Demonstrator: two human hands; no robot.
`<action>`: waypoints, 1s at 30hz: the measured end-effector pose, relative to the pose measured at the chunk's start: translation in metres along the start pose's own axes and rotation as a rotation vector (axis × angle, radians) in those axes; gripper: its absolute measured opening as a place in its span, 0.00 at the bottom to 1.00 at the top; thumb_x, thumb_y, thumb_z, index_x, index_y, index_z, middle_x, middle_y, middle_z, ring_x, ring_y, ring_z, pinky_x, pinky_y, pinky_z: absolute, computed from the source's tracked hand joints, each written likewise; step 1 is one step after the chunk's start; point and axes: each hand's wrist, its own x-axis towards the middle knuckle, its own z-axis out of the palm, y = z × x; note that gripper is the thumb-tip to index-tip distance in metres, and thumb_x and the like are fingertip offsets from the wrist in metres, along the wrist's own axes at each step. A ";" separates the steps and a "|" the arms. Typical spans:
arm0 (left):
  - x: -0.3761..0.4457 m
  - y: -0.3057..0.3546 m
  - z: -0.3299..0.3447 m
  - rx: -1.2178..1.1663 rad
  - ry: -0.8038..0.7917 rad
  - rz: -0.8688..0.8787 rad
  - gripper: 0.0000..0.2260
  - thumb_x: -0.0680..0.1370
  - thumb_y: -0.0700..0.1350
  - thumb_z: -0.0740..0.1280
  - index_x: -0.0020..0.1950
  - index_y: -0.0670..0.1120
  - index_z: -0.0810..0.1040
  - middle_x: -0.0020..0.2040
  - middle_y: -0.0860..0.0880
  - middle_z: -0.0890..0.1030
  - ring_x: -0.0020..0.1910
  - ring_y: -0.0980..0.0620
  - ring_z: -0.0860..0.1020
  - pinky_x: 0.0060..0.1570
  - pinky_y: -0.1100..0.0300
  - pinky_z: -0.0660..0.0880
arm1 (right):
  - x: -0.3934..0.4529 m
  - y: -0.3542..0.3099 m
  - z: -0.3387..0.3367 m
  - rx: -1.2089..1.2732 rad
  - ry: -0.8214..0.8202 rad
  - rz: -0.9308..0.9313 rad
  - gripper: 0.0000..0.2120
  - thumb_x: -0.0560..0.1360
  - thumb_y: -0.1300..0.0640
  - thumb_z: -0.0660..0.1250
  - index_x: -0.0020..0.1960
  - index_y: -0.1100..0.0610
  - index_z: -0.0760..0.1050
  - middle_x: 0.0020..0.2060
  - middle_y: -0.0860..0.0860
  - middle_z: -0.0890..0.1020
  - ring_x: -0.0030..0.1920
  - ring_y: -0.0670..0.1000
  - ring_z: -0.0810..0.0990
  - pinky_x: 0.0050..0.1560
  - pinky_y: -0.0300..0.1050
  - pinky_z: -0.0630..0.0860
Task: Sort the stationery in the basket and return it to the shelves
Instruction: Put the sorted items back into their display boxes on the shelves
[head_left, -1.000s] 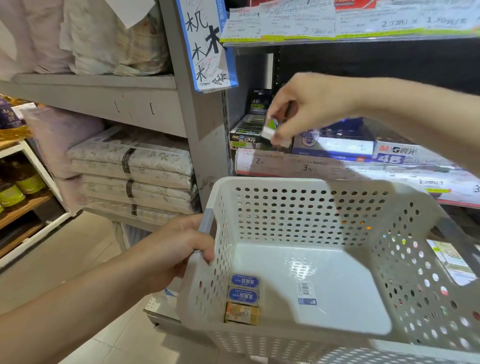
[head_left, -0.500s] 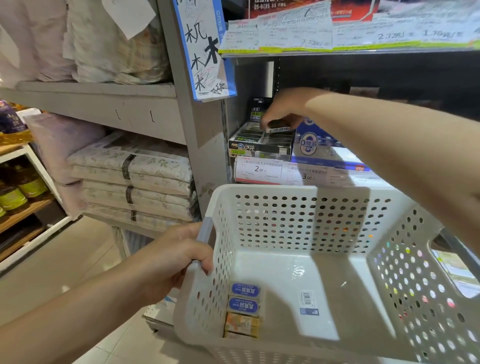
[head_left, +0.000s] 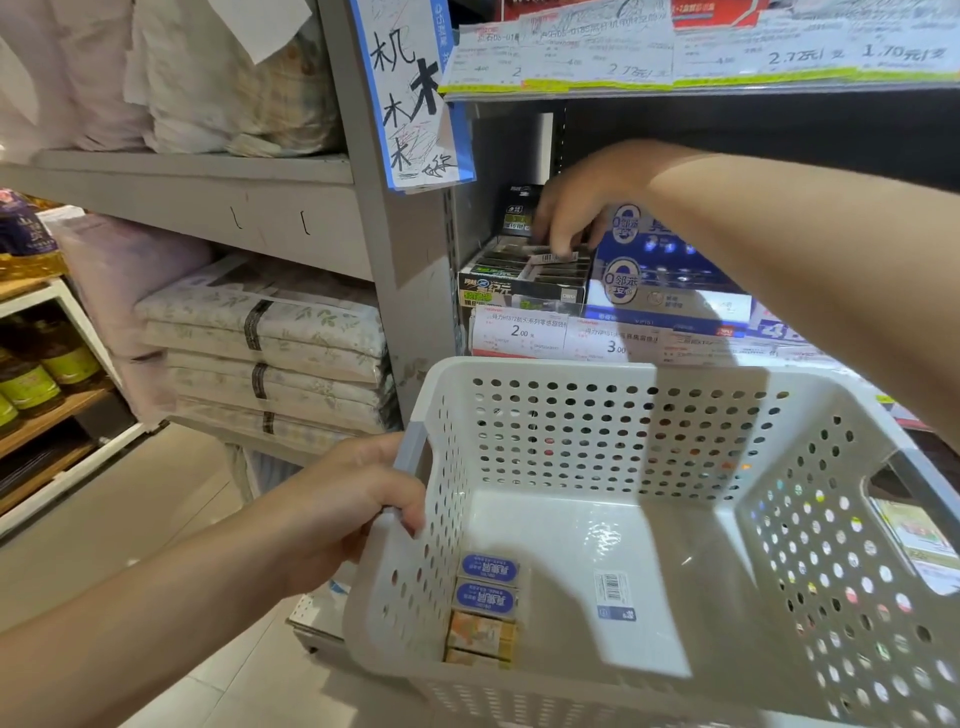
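Hands: our left hand (head_left: 358, 499) grips the basket (head_left: 597, 374) handle; our right hand (head_left: 576, 208) pinches an eraser (head_left: 558, 257).
Shelf (head_left: 701, 88): we see price tags (head_left: 519, 332).
Floor (head_left: 130, 519): pale.

Right hand (head_left: 574, 208) over eraser box (head_left: 524, 270)

Price tags (head_left: 522, 332): "2.00", "3.00" (upper strip (head_left: 789, 60): "2.7元", "1.70元")

Right hand (head_left: 574, 208) has lowered the eraser (head_left: 558, 256) into the display box (head_left: 524, 278).
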 end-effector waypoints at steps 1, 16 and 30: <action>0.000 0.000 0.000 0.002 0.003 0.000 0.22 0.56 0.36 0.65 0.45 0.52 0.84 0.44 0.41 0.85 0.40 0.43 0.82 0.52 0.41 0.76 | 0.001 0.001 0.002 -0.031 -0.006 -0.008 0.21 0.73 0.66 0.68 0.66 0.61 0.72 0.58 0.58 0.77 0.53 0.53 0.76 0.43 0.43 0.79; 0.004 -0.003 -0.005 0.009 0.018 0.016 0.23 0.56 0.36 0.65 0.48 0.50 0.84 0.49 0.39 0.84 0.50 0.34 0.81 0.52 0.42 0.75 | 0.018 -0.004 0.016 0.380 0.075 -0.013 0.15 0.77 0.53 0.64 0.60 0.61 0.72 0.43 0.53 0.77 0.40 0.49 0.79 0.42 0.39 0.79; 0.007 -0.004 -0.004 0.013 0.010 0.005 0.23 0.56 0.36 0.65 0.48 0.50 0.84 0.46 0.42 0.85 0.47 0.38 0.82 0.53 0.41 0.76 | -0.004 0.006 0.030 0.318 0.201 -0.129 0.16 0.79 0.67 0.56 0.65 0.65 0.69 0.57 0.58 0.78 0.47 0.50 0.82 0.54 0.44 0.78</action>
